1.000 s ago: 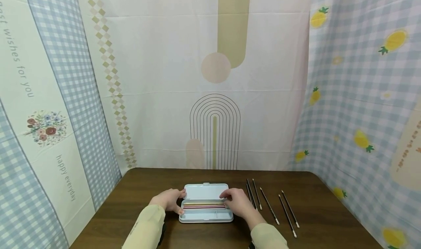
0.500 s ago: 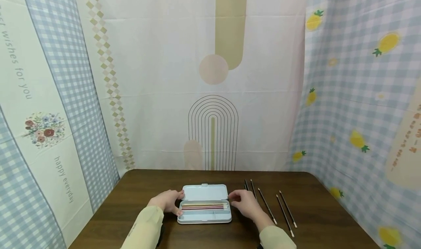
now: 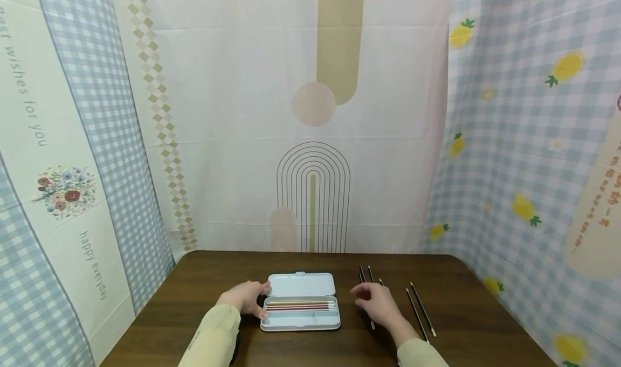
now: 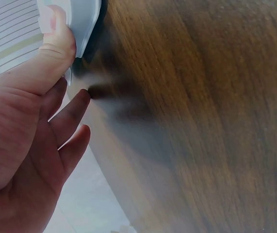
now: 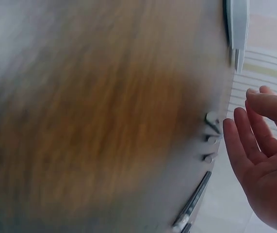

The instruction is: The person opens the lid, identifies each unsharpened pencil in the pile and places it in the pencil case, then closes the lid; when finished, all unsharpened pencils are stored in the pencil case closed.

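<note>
1. The right hand [image 3: 377,301] hovers in the lower middle of the head view, just right of the pencil case [image 3: 299,302]. Its fingers are loosely spread and slightly bent, and it has hold of nothing; the right wrist view shows the same empty, relaxed hand [image 5: 267,155].

2. The loose pencils [image 3: 418,307] lie on the table [image 3: 461,324] at lower right of the frame. Three of them run under and just behind the right hand, with only their far tips [image 3: 368,272] showing above the knuckles. Two more lie apart to the right of the hand.

3. Each pencil's long axis runs from the far, upper end toward the near, lower right, roughly along the line of the right forearm. The case lies crosswise to them, its long side left to right.

4. The right hand is plainly the nearer one: the closest pencils sit directly below its fingers, so the way to them is straight down, not sideways.

5. The left hand [image 3: 245,297] is at the case's left end, well apart from the loose pencils. In the left wrist view its thumb [image 4: 56,36] presses on the pale edge of the case while the other fingers lie relaxed against the table.

6. The case lies open at lower centre, lid laid back, with coloured pencils [image 3: 301,305] lined up inside.
</note>
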`<state>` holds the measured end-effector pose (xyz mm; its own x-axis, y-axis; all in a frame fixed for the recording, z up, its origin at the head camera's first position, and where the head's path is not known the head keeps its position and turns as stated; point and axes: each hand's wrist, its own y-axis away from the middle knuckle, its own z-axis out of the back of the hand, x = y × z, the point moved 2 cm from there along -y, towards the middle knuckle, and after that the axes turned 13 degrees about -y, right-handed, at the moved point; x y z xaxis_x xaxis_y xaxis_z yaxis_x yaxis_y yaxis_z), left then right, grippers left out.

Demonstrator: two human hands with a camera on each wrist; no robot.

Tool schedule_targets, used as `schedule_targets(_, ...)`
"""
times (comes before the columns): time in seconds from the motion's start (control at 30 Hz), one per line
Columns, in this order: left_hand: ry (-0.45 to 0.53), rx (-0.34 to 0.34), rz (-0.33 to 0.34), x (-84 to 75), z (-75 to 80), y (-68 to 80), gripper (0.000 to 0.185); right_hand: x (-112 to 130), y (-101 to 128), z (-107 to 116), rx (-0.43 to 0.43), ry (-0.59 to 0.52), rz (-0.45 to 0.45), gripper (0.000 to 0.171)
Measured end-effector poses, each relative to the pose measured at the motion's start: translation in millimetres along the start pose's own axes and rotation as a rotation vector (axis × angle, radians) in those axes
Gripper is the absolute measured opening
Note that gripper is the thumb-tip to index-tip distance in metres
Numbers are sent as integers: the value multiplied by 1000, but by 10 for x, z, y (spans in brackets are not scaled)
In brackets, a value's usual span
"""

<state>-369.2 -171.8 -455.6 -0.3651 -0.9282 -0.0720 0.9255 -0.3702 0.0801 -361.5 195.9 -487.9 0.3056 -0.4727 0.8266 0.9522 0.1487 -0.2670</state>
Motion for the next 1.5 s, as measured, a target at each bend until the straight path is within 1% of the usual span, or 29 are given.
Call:
schedule_targets(0.17,-3,-13,4,-9,-19,-15,72,-73,35,93,-41,-4,-30,22)
schedule_targets(0.3,-2,-17,4,-18,4,3,72,-109,59,160,-57,5,-47,22)
schedule_targets(0.43,14,-7,9,-17,22,11,72,-112,87,188,-54,0,-66,24)
schedule_targets(0.6,31,-1,21,-26,34,10,72,-114,122,171,-31,-15,-82,31)
schedule_targets(1.0,16,-3,20,-18,10,2,72,-125,165,147,10,-25,-68,42)
schedule_targets(1.23,9,-9,13,-19,10,-9,72,-85,183,150,19,-21,-21,44)
schedule_targets(1.5,-4,-5,11,-15,1,-19,73,-54,174,130,48,-1,-12,45)
